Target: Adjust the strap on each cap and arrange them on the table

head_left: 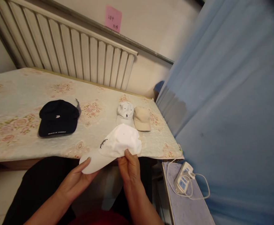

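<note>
I have both hands clamped on one white cap [121,140], held up over the near edge of the bed [101,99]. The left hand [77,178] pinches the tip of the brim [93,161], thumb on top and fingers beneath; the right hand [129,167] grips the lower rim of the crown, thumb pressed on the cloth and fingers tucked under. I judge the grip is split this way because the brim looks stiff enough to steer by, while the soft crown probably needs its own support to keep its shape. The brim points left and down toward the lap, leaving the dark logo in plain view.

Just beyond, toward the bed's right end, a smaller-looking white cap [125,111] sits beside a tan cap [142,118], both with brims toward the near edge. My cap overlaps the first of them from here, so I cannot tell whether they touch. Well apart, left along the bed, a black cap [58,117] also turns its brim to the near edge, perhaps so its front can be read.

Off the bed's near right corner, a power strip [182,179] rests on a stand [193,209], seemingly there for reach, its cable looped loosely.
</note>
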Demonstrator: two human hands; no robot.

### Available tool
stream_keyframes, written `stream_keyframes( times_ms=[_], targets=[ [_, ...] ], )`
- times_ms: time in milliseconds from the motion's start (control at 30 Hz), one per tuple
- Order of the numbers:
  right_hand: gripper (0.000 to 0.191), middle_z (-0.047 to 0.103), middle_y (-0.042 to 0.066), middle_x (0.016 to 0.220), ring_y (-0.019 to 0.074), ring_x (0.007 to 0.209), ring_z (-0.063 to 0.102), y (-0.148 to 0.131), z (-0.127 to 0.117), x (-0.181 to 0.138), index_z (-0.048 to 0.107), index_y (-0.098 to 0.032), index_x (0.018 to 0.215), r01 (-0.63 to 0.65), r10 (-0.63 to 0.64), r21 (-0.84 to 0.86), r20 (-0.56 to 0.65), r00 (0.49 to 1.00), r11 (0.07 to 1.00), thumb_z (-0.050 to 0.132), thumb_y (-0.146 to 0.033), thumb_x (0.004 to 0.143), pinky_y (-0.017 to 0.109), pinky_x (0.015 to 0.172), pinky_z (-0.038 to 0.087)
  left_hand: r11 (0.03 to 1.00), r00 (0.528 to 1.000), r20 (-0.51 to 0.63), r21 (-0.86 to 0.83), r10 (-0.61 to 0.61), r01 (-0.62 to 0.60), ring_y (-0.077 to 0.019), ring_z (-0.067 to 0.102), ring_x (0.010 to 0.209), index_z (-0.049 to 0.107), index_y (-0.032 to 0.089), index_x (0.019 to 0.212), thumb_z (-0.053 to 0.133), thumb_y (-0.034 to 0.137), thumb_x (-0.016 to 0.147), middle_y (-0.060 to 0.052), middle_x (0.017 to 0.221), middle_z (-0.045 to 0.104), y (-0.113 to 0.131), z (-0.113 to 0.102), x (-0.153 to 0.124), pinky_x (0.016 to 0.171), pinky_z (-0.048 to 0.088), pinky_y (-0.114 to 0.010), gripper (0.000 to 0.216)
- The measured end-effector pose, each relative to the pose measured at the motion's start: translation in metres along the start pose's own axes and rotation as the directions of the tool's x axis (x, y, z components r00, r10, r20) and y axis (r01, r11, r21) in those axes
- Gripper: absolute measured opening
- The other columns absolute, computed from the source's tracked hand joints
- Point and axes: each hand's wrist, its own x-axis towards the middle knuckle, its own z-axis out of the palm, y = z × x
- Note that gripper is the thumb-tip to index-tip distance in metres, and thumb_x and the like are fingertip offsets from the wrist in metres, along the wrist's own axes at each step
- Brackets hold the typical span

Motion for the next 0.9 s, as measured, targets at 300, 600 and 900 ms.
stream_keyframes(
  times_ms=[300,600,900],
  targets=[
    [0.039,0.068,0.005,0.116,0.0195,0.114,0.06,-0.023,0.007,-0.002,0.06,-0.019,0.117,0.013,-0.013,0.074,0.002,1.0,0.997,0.064,-0.02,0.079,0.043,0.107,0.039,0.997,0.994,-0.083,0.01,0.078,-0.077,-0.0248,0.071,0.09,0.044,0.021,0.138,0.046,0.001,0.084,-0.009,0.101,0.074,0.006,-0.019,0.012,0.075,0.061,-0.034,0.057],
    [0.03,0.064,0.005,0.122,0.0188,0.124,0.052,-0.04,0.0,0.006,0.065,-0.016,0.109,0.038,-0.034,0.101,-0.043,0.998,0.994,0.057,-0.023,0.081,0.042,0.11,0.034,0.997,0.994,-0.083,0.011,0.076,-0.076,-0.022,0.072,0.086,0.049,0.022,0.134,0.043,0.001,0.086,-0.007,0.1,0.074,0.01,-0.023,0.009,0.073,0.061,-0.029,0.053],
    [0.058,0.063,0.012,0.124,0.0289,0.121,0.054,-0.047,0.009,-0.017,0.057,-0.015,0.124,0.179,-0.117,-0.24,0.249,0.961,0.954,0.065,-0.026,0.068,0.052,0.107,0.034,0.999,0.991,-0.127,0.02,0.043,-0.041,-0.0186,0.072,0.074,0.047,0.018,0.133,0.043,0.002,0.085,-0.006,0.087,0.075,0.01,-0.017,0.004,0.068,0.061,-0.026,0.051]
  ],
)
